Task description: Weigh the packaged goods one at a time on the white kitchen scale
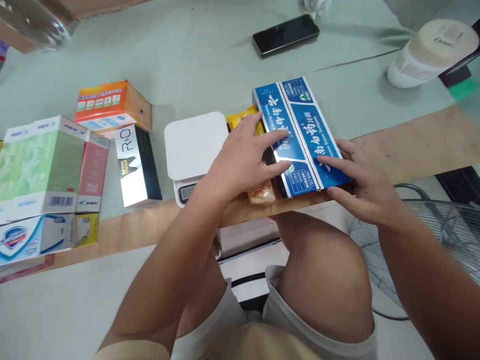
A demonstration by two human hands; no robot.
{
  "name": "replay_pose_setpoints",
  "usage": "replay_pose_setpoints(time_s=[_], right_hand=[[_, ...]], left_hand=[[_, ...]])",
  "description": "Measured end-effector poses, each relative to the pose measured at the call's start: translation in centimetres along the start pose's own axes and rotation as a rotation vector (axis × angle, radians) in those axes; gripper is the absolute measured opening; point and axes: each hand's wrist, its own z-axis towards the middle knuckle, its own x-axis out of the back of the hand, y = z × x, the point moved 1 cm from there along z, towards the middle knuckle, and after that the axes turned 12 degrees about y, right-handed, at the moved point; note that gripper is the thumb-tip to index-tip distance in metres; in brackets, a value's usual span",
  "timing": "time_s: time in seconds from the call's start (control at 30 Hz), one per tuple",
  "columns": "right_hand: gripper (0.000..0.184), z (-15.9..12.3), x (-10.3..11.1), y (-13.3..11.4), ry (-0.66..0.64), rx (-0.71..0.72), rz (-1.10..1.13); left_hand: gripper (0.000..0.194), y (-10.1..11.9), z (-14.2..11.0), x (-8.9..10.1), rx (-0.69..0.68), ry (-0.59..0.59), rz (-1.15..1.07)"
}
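Two blue toothpaste boxes [303, 135] lie side by side at the table's front edge. My left hand [249, 152] reaches over a yellow packet [261, 192], fingers spread, with fingertips on or just above the left box. Part of that packet is hidden under the hand. At the boxes' right side is my right hand [365, 180], its fingers stretched apart; the index fingertip rests on the right box and the thumb is near its lower corner. A white kitchen scale [197, 145] stands just left of my left hand, its display partly covered by my wrist.
Left of the scale are a black-and-silver box [137, 165], an orange box [112, 107] and a stack of green and white cartons [45, 165]. A phone [285, 35] lies at the back. A white-lidded bottle [431, 52] stands right; a fan [423, 235] is below.
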Motion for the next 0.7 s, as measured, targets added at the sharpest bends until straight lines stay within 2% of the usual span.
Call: replay_pose_setpoints(time_s=[0.17,0.4,0.7], right_hand=[[0.05,0.0,-0.1,0.2,-0.005,0.0,-0.014],[0.046,-0.1,-0.2,0.7,-0.01,-0.004,-0.037],[0.041,-0.1,0.3,0.9,-0.032,0.026,0.005]], left_hand=[[0.049,0.0,0.1,0.2,-0.005,-0.048,0.06],[0.044,-0.1,-0.1,0.2,-0.046,-0.031,0.105],[0.055,0.9,-0.4,0.5,-0.026,-0.145,0.247]])
